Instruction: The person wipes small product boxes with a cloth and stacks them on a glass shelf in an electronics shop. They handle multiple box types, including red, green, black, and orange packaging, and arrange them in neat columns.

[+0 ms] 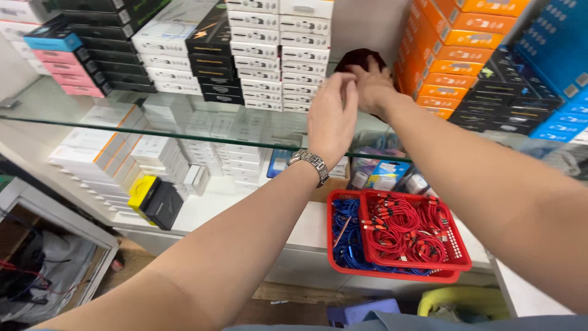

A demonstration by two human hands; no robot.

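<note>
Up high, both hands (352, 101) at dark pouch (361, 59), boxes (278, 55) crowding

A small retail shop for phone accessories: stacked boxed goods in white (278, 55), orange (456, 61) and blue (554, 67) fill a glass shelf (73, 104), with red baskets (456, 260) of coiled red and blue cables (404, 230) on the white counter (208, 211) below.

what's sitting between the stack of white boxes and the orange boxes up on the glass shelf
In the head view, a dark maroon object sits in the gap between the white boxes and orange boxes. The left hand and right hand meet just in front of it.
</note>
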